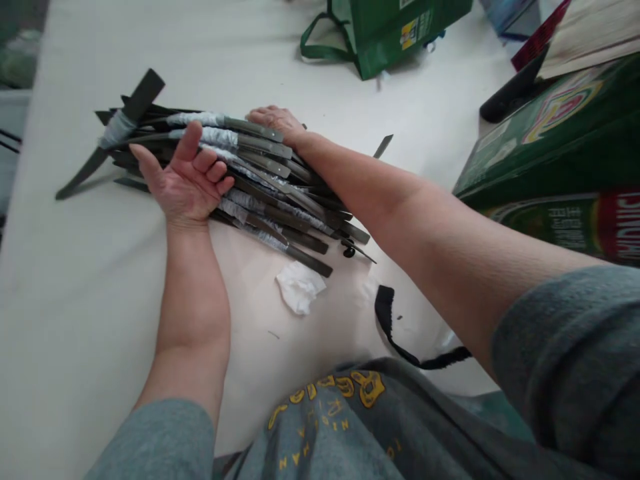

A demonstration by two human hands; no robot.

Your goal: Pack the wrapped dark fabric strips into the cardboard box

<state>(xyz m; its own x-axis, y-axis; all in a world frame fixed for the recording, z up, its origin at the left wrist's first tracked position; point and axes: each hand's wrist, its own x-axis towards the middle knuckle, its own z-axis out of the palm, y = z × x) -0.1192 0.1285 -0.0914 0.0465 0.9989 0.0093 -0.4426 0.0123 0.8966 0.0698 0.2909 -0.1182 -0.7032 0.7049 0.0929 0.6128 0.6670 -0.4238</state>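
Observation:
A pile of dark flat strips (280, 212) lies on the table, many with a gathered pale-grey wrapping (213, 137) round the middle. My left hand (190, 177) is turned palm up against the near left side of the pile. Its thumb and index finger stretch out, its other fingers are loosely curled, and nothing shows in its palm. At the pile's far side lies my right hand (274, 122), palm down with fingers extended, partly hidden by the strips. One wrapped strip (119, 127) sits crosswise at the pile's left end.
A crumpled white tissue (300, 287) lies in front of the pile. To its right is a black strap (387, 320) on the white table (90, 280). A green bag (380, 40) stands at the back, and a large green box (545, 147) is at the right.

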